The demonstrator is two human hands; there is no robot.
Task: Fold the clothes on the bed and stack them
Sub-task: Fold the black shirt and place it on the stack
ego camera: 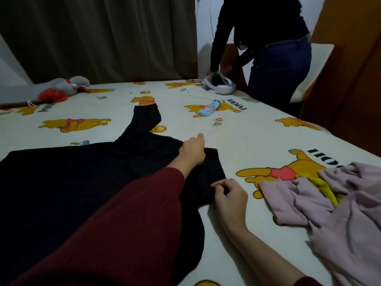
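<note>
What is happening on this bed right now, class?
A person is folding a black knitted sweater spread on the cartoon-bear bedsheet. The left hand rests on a sleeve folded across it, while the right hand pinches the sleeve's cuff. A crumpled lilac garment waits on the right. Another person stands at the far corner.

The bed sheet (237, 139) carries printed words seen upside down: "POOH" near the far right edge, partly readable letters "OOH" at the far left (cut off), and "OH" beside the pink clothes (338, 205).
</note>
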